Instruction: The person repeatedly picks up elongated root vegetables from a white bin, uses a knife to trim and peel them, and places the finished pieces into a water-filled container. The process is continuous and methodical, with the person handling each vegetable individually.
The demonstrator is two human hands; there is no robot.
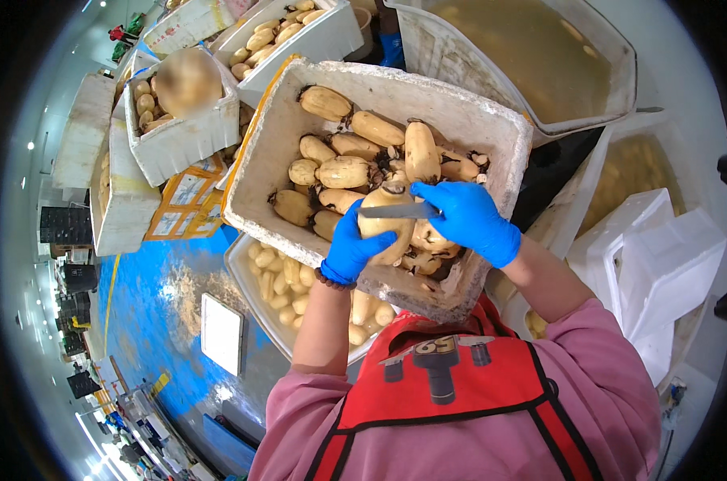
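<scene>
One knife [391,211] across lotus root [395,225]

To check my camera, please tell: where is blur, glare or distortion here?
Head view, rim: fisheye bending, black corners; head view, upper left: a blurred patch over one white foam box; head view, lower left: likely glare on the blue floor; head view, centre: the knife appears in focus.

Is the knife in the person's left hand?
No, the right hand holds the knife, while the left hand holds a pale lotus root.
</scene>
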